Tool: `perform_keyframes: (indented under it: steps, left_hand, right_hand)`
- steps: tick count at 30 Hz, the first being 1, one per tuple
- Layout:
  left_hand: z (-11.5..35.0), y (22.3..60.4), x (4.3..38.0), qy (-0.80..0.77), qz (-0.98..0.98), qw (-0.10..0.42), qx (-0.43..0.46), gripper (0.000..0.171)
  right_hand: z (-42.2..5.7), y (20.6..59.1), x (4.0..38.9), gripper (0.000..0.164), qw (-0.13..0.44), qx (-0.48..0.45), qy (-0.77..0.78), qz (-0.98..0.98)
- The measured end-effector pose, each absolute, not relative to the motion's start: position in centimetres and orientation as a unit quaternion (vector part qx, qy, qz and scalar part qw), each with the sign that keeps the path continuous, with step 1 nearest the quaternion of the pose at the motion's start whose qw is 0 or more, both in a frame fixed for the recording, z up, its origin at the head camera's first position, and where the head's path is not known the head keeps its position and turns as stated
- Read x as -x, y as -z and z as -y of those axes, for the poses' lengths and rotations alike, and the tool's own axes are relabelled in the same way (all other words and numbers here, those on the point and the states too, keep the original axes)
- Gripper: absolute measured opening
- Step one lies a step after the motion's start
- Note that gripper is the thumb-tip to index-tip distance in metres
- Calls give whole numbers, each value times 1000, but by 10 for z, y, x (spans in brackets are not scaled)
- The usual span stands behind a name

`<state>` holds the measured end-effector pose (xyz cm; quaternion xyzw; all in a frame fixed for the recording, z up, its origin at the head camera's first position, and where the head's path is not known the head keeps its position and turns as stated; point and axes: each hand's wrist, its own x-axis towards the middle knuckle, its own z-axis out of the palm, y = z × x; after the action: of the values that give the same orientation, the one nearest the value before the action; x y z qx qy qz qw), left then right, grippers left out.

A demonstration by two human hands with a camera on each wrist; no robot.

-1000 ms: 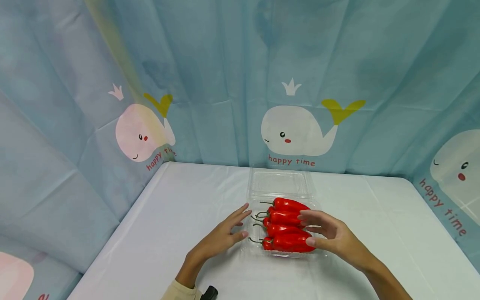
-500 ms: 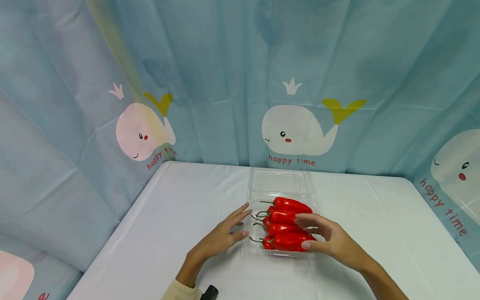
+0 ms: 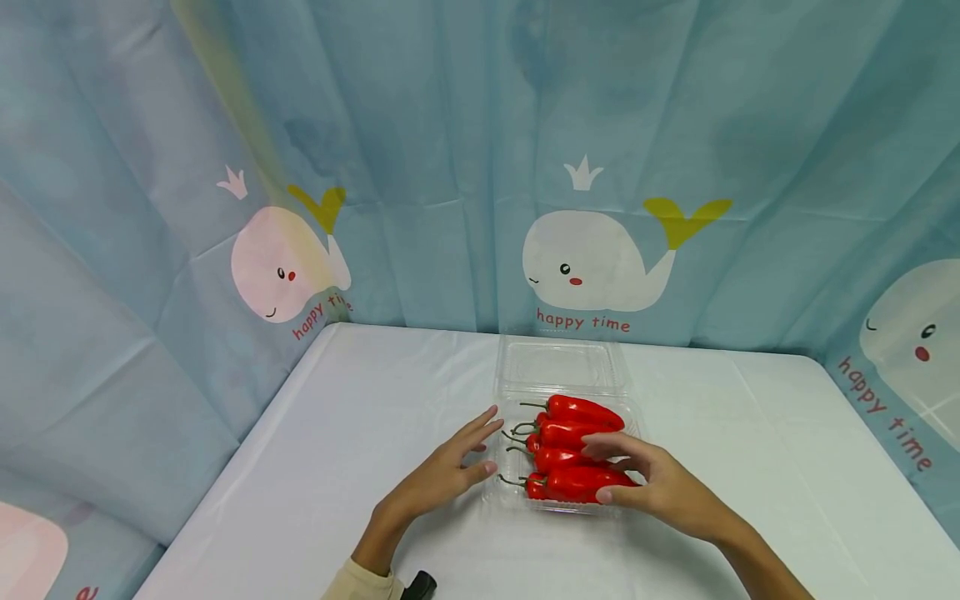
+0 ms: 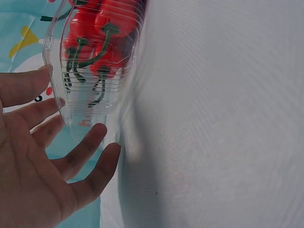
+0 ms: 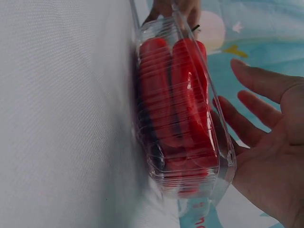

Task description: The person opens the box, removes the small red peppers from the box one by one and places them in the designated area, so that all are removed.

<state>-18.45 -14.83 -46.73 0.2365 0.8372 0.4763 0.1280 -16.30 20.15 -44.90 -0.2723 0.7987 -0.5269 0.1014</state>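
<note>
Several red peppers [image 3: 573, 483] with thin green stems lie side by side in a clear plastic container [image 3: 577, 511], stems to the left. Its hinged lid [image 3: 558, 365] lies folded back behind it. My left hand [image 3: 438, 481] is at the container's left side, fingers spread; in the left wrist view, fingertips [image 4: 59, 102] come right at the rim. Over the right ends of the peppers reaches my right hand [image 3: 671, 492], thumb and fingers apart and gently bent. From the right wrist view, this hand [image 5: 280, 147] holds nothing and its lower fingers are partly hidden behind the container.
A white cloth [image 3: 397, 375] covers the table under the container. Blue curtains [image 3: 435, 167] printed with whales hang behind and on both sides. Near the left sleeve [image 3: 363, 583] a black object [image 3: 420, 586] shows at the bottom edge.
My right hand has moved leftward and slightly down over the peppers' right ends. The left hand, the container and the peppers stay in place.
</note>
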Motion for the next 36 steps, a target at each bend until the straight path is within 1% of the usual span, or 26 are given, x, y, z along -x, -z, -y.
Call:
perform_keyframes:
  steps: [6,26,36]
  left_hand:
    - [148,467,184,-478,-837,127,-236,63]
    - [149,466,184,-473,-839,127,-237,62]
    - [148,467,185,-476,-837,129,-237,62]
  right_hand:
    - [-200,451,164,50,84,281,494,-818]
    - [-193,451,162,50,68,263,447,-852]
    - [-194,449,163,49,72,254,427,-865]
